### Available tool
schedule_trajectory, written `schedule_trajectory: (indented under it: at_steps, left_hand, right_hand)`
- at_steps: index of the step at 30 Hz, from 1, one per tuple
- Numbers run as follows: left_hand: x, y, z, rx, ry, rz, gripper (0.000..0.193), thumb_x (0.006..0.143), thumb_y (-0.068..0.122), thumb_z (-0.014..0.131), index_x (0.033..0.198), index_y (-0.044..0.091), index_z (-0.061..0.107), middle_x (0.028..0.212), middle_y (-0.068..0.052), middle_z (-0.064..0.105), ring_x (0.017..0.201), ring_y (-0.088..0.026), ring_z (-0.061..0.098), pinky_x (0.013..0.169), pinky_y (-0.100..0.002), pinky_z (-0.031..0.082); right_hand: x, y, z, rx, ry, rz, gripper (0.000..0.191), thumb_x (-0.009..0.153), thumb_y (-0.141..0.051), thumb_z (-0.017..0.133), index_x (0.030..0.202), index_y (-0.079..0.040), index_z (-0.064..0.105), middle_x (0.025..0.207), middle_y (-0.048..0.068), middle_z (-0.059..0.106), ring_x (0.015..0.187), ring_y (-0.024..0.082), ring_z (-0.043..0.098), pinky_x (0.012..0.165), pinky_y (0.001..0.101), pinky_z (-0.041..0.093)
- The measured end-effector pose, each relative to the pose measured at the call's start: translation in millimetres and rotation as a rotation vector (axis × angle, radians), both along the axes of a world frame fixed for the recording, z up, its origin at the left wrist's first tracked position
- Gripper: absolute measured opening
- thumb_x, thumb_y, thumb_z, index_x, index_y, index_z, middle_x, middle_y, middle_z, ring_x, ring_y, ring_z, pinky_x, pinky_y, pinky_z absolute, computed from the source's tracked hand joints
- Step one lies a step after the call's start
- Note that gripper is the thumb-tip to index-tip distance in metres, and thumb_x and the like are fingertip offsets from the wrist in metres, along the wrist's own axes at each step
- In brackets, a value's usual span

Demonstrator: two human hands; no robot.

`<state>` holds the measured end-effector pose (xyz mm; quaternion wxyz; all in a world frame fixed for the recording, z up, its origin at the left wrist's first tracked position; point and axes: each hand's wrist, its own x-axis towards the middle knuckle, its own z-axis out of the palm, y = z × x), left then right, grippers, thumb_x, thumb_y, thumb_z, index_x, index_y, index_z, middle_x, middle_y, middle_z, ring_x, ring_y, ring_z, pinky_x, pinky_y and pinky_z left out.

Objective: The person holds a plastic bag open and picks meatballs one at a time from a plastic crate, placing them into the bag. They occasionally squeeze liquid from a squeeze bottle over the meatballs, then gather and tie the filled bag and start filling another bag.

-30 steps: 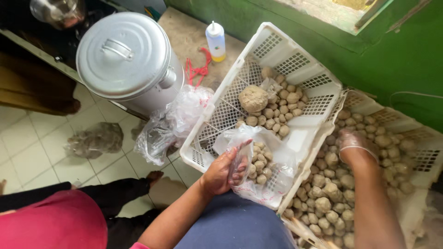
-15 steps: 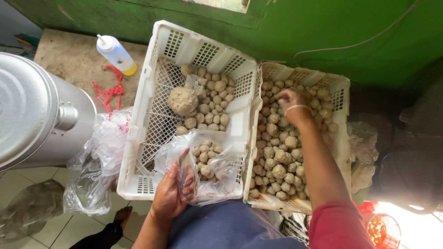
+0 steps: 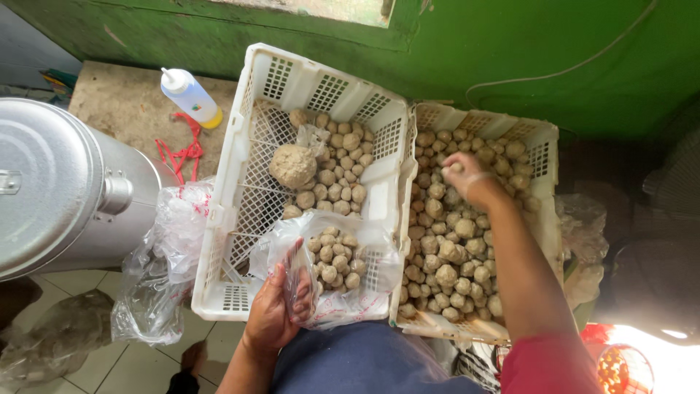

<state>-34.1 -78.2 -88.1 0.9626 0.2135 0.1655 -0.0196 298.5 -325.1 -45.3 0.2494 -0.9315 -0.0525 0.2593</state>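
- The big metal pot (image 3: 51, 197) sits on the floor at the left edge, larger in view than half a second ago, when only its side showed.
- The left white crate (image 3: 240, 146) holds a scatter of round balls and one large lump (image 3: 293, 165) toward its far end.
- The right crate (image 3: 543, 142), touching the left one, is heaped with small pale balls (image 3: 445, 273).
- The clear plastic bag (image 3: 350, 241) lies in the near right corner of the left crate, part-filled with balls, its mouth toward the person.
- The left hand (image 3: 273, 314) grips the bag's near edge, fingers (image 3: 292, 266) closed on the plastic, much as before.
- The right hand (image 3: 467, 175) is over the far end of the right crate, fingers closed on a ball (image 3: 455, 168); earlier it reached nearer the far right corner. The bag lies to its left and nearer the body.
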Motion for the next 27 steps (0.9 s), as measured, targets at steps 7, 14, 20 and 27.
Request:
schedule_trajectory:
  at_steps: [7,14,20,27]
  left_hand:
    - [0.9,2.2,-0.9,0.005,0.059,-0.012,0.061,0.105,0.047,0.041,0.160,0.023,0.032,0.080,-0.001,0.046,0.057,-0.008,0.039,0.045,-0.019,0.034]
    - [0.5,2.0,-2.1,0.021,0.062,-0.005,0.061,0.105,0.046,0.041,0.160,0.023,0.032,0.082,-0.001,0.047,0.056,-0.008,0.039,0.044,-0.019,0.034]
    - [-0.6,2.7,-1.1,-0.001,0.031,-0.012,0.061,0.105,0.046,0.041,0.161,0.024,0.031,0.081,-0.001,0.047,0.056,-0.008,0.039,0.045,-0.020,0.035]
    - [-2.8,2.0,-1.9,-0.021,0.057,-0.007,0.062,0.105,0.047,0.042,0.161,0.023,0.031,0.081,-0.001,0.047,0.056,-0.008,0.039,0.045,-0.020,0.035]
  right_hand:
    - [-81.6,16.2,-9.6,0.582,0.277,0.397,0.043,0.092,-0.015,0.069,0.135,-0.014,0.063,0.111,0.010,0.076,0.098,0.018,0.072,0.090,0.0348,0.060]
    - [30.7,25.7,-54.0,-0.393,-0.192,0.185,0.047,0.093,-0.022,0.067,0.138,-0.014,0.056,0.135,0.017,0.059,0.113,0.041,0.061,0.087,0.0506,0.053]
    - [4.0,12.8,-32.2,-0.005,-0.077,0.149,0.029,0.096,-0.021,0.064,0.125,-0.014,0.066,0.121,0.011,0.072,0.108,0.028,0.069,0.092,0.0431,0.057]
    - [-129.0,53.6,15.3,0.671,0.167,0.630,0.036,0.091,-0.017,0.071,0.126,-0.012,0.070,0.133,0.014,0.063,0.117,0.026,0.064,0.099,0.0395,0.057]
